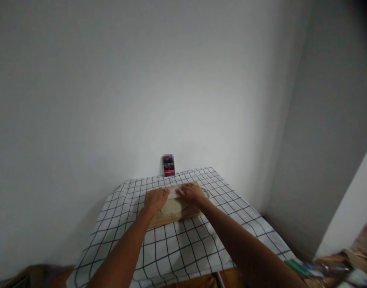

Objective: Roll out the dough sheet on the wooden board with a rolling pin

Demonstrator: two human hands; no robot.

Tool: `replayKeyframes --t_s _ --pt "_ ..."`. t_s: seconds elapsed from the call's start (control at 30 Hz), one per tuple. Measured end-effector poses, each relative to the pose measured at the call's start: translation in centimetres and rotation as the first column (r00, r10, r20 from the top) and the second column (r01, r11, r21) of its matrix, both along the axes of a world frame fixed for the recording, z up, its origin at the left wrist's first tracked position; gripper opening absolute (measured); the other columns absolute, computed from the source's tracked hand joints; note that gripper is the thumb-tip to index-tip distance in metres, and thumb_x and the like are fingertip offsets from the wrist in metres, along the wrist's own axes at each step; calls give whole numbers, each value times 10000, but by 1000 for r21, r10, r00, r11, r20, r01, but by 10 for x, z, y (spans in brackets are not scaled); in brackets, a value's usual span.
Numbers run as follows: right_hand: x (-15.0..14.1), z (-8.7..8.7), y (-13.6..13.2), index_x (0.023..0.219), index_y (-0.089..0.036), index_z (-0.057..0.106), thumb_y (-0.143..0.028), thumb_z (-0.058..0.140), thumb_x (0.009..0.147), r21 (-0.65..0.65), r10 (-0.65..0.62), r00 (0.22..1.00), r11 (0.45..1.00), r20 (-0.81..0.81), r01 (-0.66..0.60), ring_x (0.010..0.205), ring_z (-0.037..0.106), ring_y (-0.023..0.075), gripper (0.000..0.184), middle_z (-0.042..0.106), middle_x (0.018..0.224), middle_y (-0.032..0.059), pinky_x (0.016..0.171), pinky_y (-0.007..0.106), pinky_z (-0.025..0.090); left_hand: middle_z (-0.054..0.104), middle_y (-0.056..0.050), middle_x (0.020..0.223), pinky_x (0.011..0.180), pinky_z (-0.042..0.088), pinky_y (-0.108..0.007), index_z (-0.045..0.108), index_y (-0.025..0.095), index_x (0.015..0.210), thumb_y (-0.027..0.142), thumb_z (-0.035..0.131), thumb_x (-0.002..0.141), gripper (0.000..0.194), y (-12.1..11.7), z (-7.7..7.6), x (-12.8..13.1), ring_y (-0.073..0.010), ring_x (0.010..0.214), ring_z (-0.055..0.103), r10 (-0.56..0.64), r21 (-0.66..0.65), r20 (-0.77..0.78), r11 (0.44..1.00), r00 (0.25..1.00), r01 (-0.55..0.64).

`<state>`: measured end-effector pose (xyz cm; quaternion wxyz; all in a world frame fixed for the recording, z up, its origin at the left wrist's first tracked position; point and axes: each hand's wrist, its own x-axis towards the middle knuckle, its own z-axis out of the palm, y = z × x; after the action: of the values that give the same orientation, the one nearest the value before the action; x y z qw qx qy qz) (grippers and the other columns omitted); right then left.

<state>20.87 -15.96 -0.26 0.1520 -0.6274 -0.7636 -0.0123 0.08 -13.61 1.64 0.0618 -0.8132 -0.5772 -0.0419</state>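
Note:
A flat, pale sheet of dough lies on a wooden board. Across the far part of the dough runs a pale, floury rolling pin, mostly covered by my hands. My left hand is closed over its left end, with the thumb side turned inward. Over the right end, my right hand presses down with bent fingers. Both forearms reach forward from the bottom of the view. The parts of the pin beneath my palms are hidden.
The board rests on a table with a white, black-checked cloth. At the far edge, a small dark upright object, blurred out, leans by the wall. Assorted items, one a green object, lie low at the right.

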Motion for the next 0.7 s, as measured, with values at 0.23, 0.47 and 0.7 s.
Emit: replayKeyframes --t_s 0.23,0.47,0.7 --pt "-8 -2 40 1149 -183 735 -446 270 1087 -1 -119 993 993 5 119 1097 690 284 538 745 1155 170 959 428 479 753 -109 1226 982 509 -403 730 225 1149 389 316 1051 455 35 -6 4 -274 1159 675 56 68 63 996 996 -60" --pt "-4 -2 91 1107 -131 759 -471 282 1065 -119 -251 964 963 -90 240 1082 708 305 587 748 1138 205 929 406 516 767 -202 1076 922 510 -437 770 135 1078 526 190 1054 700 86 -7 11 -308 1020 719 118 41 99 992 988 -122" --pt "11 -9 140 1246 -157 729 -430 394 1021 -159 -279 958 951 -70 265 1071 720 321 488 746 1149 212 894 420 542 778 -174 1066 898 494 -355 778 130 1012 580 310 1029 650 129 -7 14 -273 1019 707 48 -51 114 998 992 -42"
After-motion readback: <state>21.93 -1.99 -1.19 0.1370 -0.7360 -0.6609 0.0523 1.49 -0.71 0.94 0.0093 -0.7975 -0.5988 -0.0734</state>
